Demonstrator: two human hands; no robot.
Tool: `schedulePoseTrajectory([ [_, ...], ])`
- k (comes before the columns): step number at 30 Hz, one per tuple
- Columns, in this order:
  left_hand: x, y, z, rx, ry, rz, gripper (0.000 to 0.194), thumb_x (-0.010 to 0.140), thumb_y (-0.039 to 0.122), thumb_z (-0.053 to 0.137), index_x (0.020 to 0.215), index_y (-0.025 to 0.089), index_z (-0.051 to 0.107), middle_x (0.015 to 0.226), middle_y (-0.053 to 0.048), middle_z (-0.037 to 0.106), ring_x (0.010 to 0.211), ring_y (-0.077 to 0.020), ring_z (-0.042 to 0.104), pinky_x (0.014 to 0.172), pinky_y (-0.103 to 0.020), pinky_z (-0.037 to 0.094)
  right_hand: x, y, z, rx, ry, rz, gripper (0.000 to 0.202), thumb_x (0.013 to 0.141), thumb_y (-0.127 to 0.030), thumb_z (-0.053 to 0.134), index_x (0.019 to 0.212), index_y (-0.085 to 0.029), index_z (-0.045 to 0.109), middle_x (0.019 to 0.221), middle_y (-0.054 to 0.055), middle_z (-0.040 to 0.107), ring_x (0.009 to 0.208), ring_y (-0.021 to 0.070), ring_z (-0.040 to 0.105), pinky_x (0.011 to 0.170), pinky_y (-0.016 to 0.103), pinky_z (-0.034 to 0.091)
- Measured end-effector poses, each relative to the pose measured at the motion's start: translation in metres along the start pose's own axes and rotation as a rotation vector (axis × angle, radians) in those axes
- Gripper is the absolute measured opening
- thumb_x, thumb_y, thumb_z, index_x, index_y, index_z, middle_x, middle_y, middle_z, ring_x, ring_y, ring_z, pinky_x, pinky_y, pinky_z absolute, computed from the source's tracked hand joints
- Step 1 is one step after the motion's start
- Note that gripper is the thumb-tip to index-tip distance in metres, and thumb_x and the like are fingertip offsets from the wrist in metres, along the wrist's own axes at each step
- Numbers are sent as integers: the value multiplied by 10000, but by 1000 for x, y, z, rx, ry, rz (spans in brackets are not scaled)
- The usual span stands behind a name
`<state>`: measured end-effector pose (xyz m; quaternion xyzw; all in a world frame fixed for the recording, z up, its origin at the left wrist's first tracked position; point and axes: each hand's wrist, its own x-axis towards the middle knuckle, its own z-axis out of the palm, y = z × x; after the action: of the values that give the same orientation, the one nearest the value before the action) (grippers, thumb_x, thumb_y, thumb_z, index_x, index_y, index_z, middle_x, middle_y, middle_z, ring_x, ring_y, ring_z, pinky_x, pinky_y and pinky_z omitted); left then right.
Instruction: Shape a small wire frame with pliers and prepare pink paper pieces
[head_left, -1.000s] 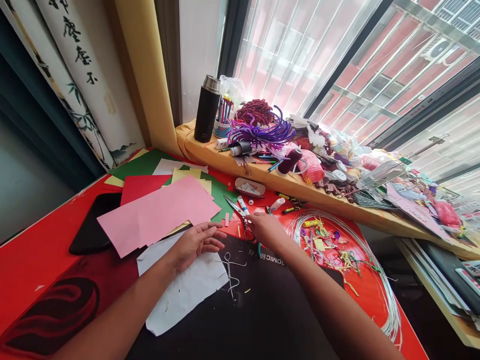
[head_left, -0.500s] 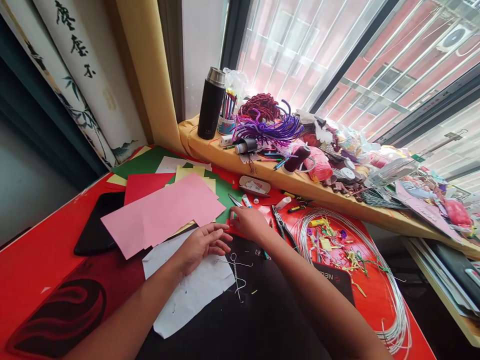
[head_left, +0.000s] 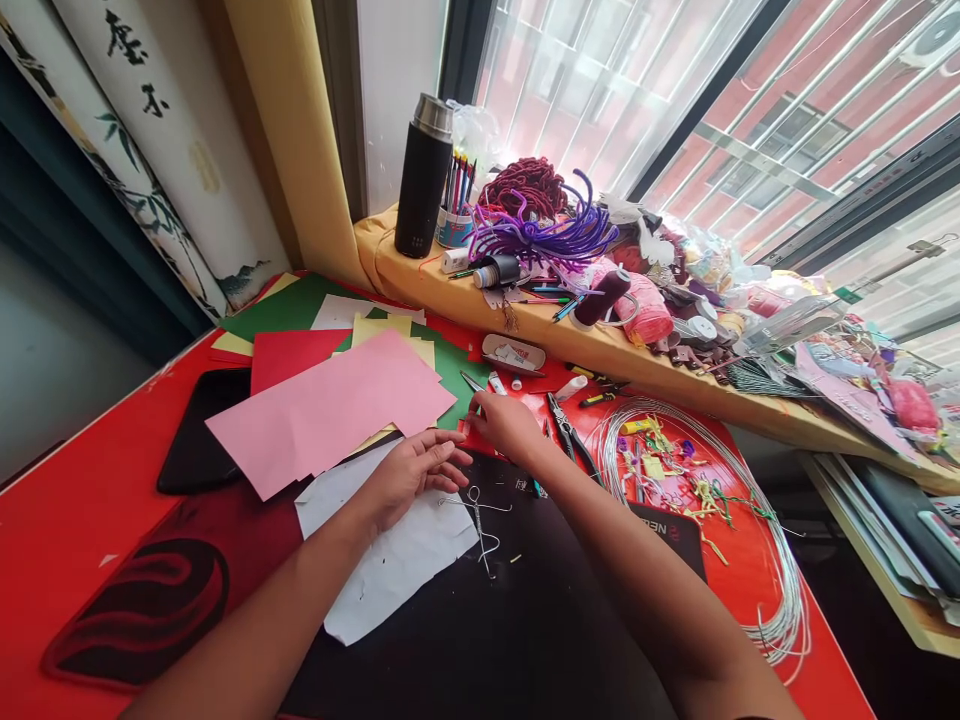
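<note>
My left hand (head_left: pixel 409 475) hovers over the crumpled white paper (head_left: pixel 397 580), palm turned inward, its fingers loosely apart with nothing in them. My right hand (head_left: pixel 504 422) reaches farther forward, its fingers curled together beside the pointed metal blades of scissors (head_left: pixel 472 383). What those fingers hold, if anything, is hidden. A small figure of twisted silver wire (head_left: pixel 478 525), with a loop at its top, lies on the black mat (head_left: pixel 555 610) at the white paper's right edge. Just beyond my left hand, a pink paper sheet (head_left: pixel 330 410) covers other coloured sheets.
Right of my right hand lie pliers (head_left: pixel 571 430) and a wire coil (head_left: pixel 795 590) around yarn scraps (head_left: pixel 660 465). A black phone-like slab (head_left: pixel 202 430) is at the left. Along the window, the ledge (head_left: pixel 379 240) bears a black flask (head_left: pixel 424 180), purple fuzzy stems (head_left: pixel 544 235) and yarn.
The camera view has tilted and shifted slightly. My right hand has edged a little to the right beside the scissors. My left hand, the wire figure and the papers keep their places.
</note>
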<state>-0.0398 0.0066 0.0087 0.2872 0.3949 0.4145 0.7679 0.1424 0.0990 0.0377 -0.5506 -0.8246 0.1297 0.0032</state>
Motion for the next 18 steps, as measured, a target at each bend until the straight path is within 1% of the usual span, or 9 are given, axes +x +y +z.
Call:
schedulePoseTrajectory([
  [3,0,0,1,4,12,23,335,878,359,723,1129,142,675,947,-92,725,698,-157,703,595,-248,550,-6,-1,4,219,105,24,118,947,-276,625,926,-226,730,799,32,725,707,186,601,613,275,336],
  [5,1,0,0,17,43,67,346,859,385,739,1103,149,670,855,-45,682,606,-123,652,503,-216,496,-14,-2,8,475,166,68,171,951,-320,616,864,-217,721,680,4,659,602,157,528,571,269,325],
  [7,3,-2,0,53,110,144,376,844,435,752,1087,168,650,787,4,617,533,-101,600,427,-198,431,-27,-4,12,751,215,118,225,939,-387,621,829,-204,694,605,-19,585,541,141,467,532,264,320],
  [8,3,-3,0,85,147,187,401,837,463,757,1093,181,633,788,18,595,515,-97,588,405,-197,409,-34,-5,15,872,220,142,246,921,-422,640,817,-202,679,568,-35,540,513,134,436,513,261,316],
  [10,4,-6,0,177,192,256,458,829,511,759,1135,208,602,837,25,585,500,-96,581,381,-205,386,-50,-8,19,1079,206,200,295,878,-483,688,806,-199,652,542,-51,503,478,120,402,484,256,308],
  [11,4,-7,1,235,187,265,475,827,524,759,1152,218,596,864,23,589,495,-95,575,374,-210,377,-58,-9,21,1165,196,227,317,855,-504,710,798,-200,638,538,-56,495,467,115,394,470,254,297],
  [13,2,-9,3,356,125,244,457,831,534,750,1135,220,618,878,17,605,480,-88,545,381,-221,360,-74,-13,25,1310,186,269,344,818,-520,747,790,-198,630,529,-68,469,448,101,366,448,247,265],
  [16,-2,-11,8,523,13,218,343,859,530,713,929,196,669,753,27,596,479,-86,482,446,-237,362,-94,-19,32,1447,194,308,338,809,-502,770,802,-191,638,507,-85,417,444,85,316,441,238,218],
  [18,-4,-11,10,612,-27,235,333,891,518,672,823,192,661,704,26,585,516,-99,468,497,-247,371,-104,-21,36,1497,191,324,338,804,-496,781,807,-189,639,500,-92,399,446,80,299,444,235,211],
])
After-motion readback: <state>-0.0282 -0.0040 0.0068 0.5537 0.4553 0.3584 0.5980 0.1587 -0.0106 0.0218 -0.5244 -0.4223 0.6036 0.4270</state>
